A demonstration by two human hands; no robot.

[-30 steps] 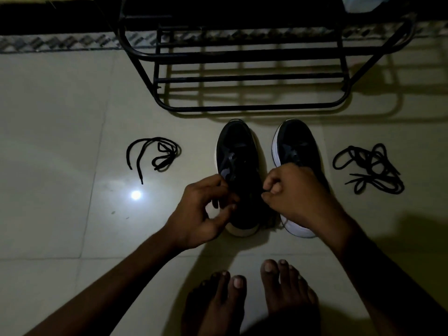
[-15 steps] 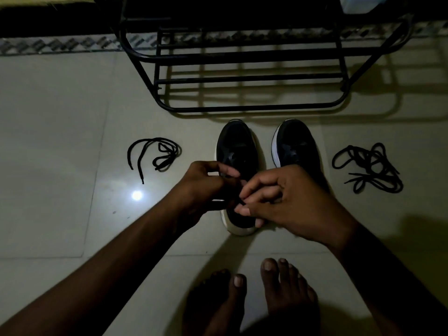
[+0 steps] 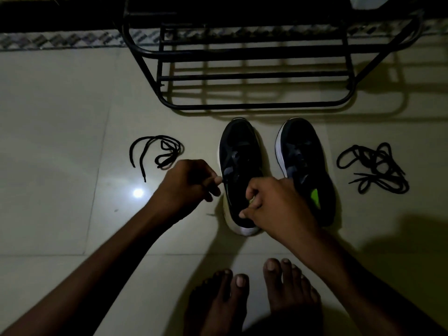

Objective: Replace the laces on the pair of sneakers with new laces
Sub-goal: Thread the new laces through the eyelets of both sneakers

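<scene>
Slippage looms — left hand (image 3: pixel 191 185) pinches thin black lace (image 3: pixel 224 178), right hand (image 3: pixel 274 204) clutches black white-soled sneaker (image 3: pixel 238 141) under its grip (hard tug could free it).

Left hand (image 3: pixel 188 184) farther left, beside sneaker (image 3: pixel 238 151).

Left hand (image 3: pixel 189 183) blurred; we cannot tell whether it holds anything. Right hand (image 3: pixel 274 209) covers the collar of the left sneaker (image 3: pixel 238 146).
</scene>
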